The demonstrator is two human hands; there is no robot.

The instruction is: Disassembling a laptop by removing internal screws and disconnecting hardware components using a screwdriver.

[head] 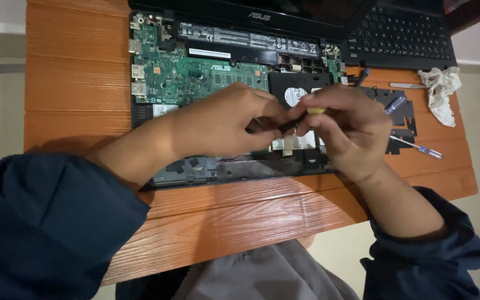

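Note:
An opened black laptop base [206, 169] lies on an orange wooden table [79, 83], its green circuit board [184, 72] and black drive [295, 89] exposed. My left hand [223, 122] and my right hand [343, 125] meet over the middle of the base. Together they pinch a small black part [288, 125] between their fingertips. A bit of yellow [315, 110], perhaps a tool handle, shows in the right hand's fingers. What lies under the hands is hidden.
The detached keyboard cover [401, 33] rests at the back right. A crumpled white cloth [441, 91], a flat black metal bracket [401, 114], a small blue-handled screwdriver [420, 148] and a second blue-tipped tool [394, 104] lie to the right. The table's front edge is near my body.

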